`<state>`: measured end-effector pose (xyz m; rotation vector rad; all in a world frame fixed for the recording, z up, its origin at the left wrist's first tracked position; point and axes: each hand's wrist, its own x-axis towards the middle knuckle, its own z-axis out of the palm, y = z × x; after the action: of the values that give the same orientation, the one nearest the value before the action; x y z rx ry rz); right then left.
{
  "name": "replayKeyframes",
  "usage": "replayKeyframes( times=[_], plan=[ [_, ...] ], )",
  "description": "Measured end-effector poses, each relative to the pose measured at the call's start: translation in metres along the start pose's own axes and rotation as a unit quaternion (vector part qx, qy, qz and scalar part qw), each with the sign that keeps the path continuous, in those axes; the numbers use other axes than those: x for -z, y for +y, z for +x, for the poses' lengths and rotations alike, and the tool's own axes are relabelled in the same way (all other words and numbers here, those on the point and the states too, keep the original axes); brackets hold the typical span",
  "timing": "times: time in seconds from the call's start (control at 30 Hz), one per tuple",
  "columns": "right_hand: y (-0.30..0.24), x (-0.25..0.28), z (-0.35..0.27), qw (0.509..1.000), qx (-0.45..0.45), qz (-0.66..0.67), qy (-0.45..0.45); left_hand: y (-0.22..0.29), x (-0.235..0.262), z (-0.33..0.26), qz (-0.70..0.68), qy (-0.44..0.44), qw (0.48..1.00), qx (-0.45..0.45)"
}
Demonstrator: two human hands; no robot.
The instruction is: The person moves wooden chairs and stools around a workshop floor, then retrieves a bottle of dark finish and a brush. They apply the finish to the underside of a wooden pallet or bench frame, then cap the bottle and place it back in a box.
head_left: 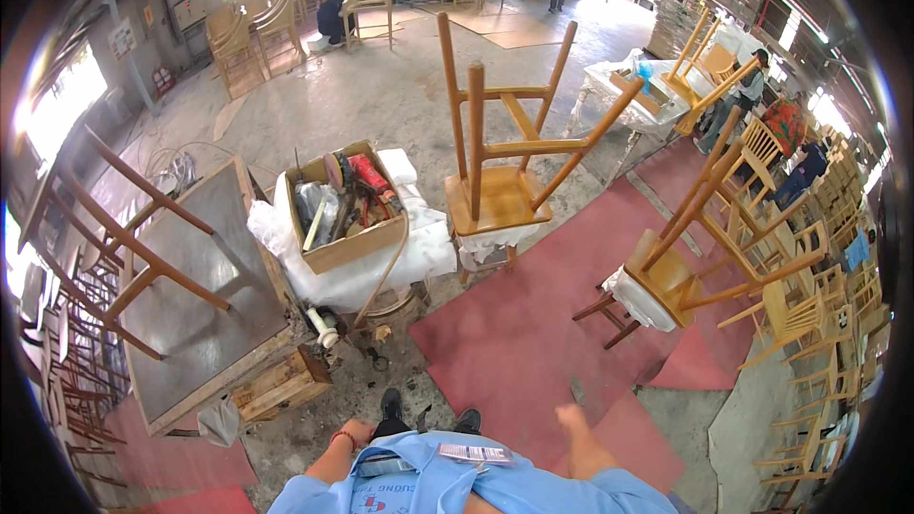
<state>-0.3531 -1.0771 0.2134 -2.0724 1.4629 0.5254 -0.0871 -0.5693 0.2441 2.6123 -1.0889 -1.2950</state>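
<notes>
My left hand (pixel 358 431), with a red band on its wrist, hangs by my left hip and holds nothing I can see; its fingers are too small to read. My right hand (pixel 573 422) is held out at my right side over red sheeting (pixel 533 324), touching no furniture; its finger shape is unclear. Ahead, an upturned wooden chair (pixel 500 198) rests on a covered stool. Another upturned chair (pixel 671 278) is propped likewise to the right. Left of centre, a cardboard box (pixel 354 249) holds a red power tool (pixel 373 177) and other tools.
At left, a dark-topped workbench (pixel 195 324) carries an upended chair frame (pixel 157 266). White wrapping (pixel 381 281) covers the stand beneath the box, and a hose hangs beside it. Several wooden chairs (pixel 795 314) crowd the right. Other people (pixel 331 19) are farther back.
</notes>
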Motion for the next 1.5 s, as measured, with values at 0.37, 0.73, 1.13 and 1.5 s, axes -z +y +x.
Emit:
replayKeyframes(
  times=[0.37, 0.73, 1.13, 1.5],
  plan=[
    [-0.131, 0.021, 0.017, 0.933, 0.101, 0.248, -0.242, 0.066, 0.016, -0.018, -0.327, 0.206, 0.903, 0.188],
    [-0.062, -0.016, -0.033, 0.94, 0.176, 0.044, -0.288, 0.047, -0.039, -0.077, -0.469, 0.136, 0.818, 0.303],
    [-0.134, -0.08, -0.121, 0.92, 0.231, -0.025, -0.316, -0.05, -0.153, -0.161, -0.506, 0.221, 0.758, 0.347],
    [-0.226, -0.089, -0.209, 0.916, 0.298, -0.01, -0.27, -0.044, -0.205, -0.19, -0.528, 0.194, 0.732, 0.385]
  ],
)
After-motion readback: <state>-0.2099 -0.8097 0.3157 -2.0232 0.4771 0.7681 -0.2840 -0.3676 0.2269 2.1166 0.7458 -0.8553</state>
